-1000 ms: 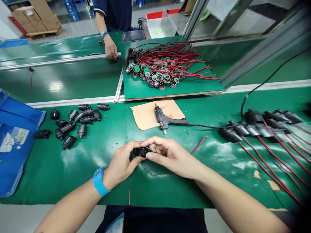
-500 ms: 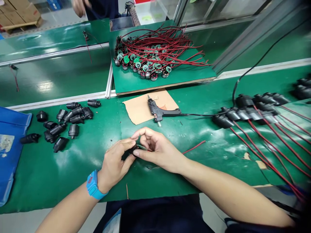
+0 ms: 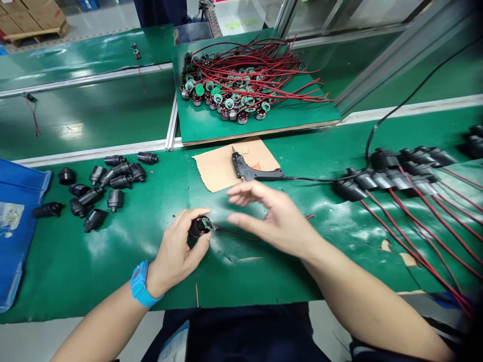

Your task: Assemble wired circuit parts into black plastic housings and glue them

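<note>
My left hand (image 3: 180,249) is closed around a small black housing (image 3: 196,229) with a green-topped motor in it, held just above the green mat. A red wire (image 3: 241,235) trails from it to the right, under my right hand. My right hand (image 3: 272,217) hovers to the right of the housing with fingers spread and nothing in them. A black glue gun (image 3: 252,171) lies on a piece of brown cardboard (image 3: 217,168) just beyond my right hand.
Several loose black housings (image 3: 101,186) lie at the left beside a blue bin (image 3: 15,221). Finished housings with red wires (image 3: 396,176) are lined up at the right. A green board (image 3: 211,128) behind carries a pile of motors with red wires (image 3: 241,85).
My right hand has let go of the housing and lifted away to the right, opening its fingers. The left hand keeps holding the housing. The person across the line has drawn their hand back.
</note>
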`<state>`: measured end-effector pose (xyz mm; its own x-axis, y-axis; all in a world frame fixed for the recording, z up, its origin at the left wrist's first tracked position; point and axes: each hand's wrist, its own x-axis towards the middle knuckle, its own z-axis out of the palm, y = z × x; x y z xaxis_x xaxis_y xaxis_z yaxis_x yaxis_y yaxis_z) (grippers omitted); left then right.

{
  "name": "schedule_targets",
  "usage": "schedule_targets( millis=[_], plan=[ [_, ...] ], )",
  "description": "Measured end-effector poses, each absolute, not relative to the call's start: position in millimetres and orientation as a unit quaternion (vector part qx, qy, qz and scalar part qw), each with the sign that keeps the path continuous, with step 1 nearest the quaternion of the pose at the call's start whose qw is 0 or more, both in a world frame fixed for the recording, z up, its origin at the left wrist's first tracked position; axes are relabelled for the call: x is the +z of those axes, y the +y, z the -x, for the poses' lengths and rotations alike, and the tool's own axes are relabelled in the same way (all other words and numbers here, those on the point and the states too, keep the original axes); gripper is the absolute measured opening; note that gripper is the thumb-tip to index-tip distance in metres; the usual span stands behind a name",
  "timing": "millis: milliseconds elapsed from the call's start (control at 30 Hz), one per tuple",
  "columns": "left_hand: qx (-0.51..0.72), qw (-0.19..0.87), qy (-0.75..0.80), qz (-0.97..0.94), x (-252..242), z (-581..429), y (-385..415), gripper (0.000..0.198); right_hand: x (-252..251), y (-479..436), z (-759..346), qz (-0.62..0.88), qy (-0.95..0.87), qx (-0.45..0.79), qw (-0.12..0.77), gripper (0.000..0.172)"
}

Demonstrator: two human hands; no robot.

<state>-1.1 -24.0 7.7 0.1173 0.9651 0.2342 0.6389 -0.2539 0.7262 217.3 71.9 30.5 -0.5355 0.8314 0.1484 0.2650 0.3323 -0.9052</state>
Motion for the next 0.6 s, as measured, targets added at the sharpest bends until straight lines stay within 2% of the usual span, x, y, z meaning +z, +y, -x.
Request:
schedule_targets(
  millis=[67,100,200,300,400,500,600],
  plan=[
    [0.36,0.21,0.575,-0.704,6,3,-25,0.04,25,92,-237,0.408,-0.808,0.277,0.323,0.019],
    [0.368,0.196,0.577,-0.703,5,5,-25,0.042,21,102,-246,0.429,-0.827,0.201,0.304,0.018],
    [0.379,0.144,0.576,-0.71,1,9,-25,0.039,12,122,-264,0.457,-0.857,0.082,0.226,0.028],
    [0.345,0.114,0.591,-0.72,0,11,-23,0.034,14,110,-252,0.404,-0.871,0.12,0.253,0.027],
    [0.315,0.117,0.604,-0.722,1,11,-22,0.034,18,73,-217,0.308,-0.888,0.182,0.288,0.048],
    [0.32,0.115,0.596,-0.727,2,10,-22,0.032,16,44,-190,0.266,-0.901,0.189,0.287,0.032],
    [0.349,0.096,0.58,-0.729,4,10,-23,0.026,15,39,-185,0.271,-0.867,0.302,0.29,0.023]
  ],
)
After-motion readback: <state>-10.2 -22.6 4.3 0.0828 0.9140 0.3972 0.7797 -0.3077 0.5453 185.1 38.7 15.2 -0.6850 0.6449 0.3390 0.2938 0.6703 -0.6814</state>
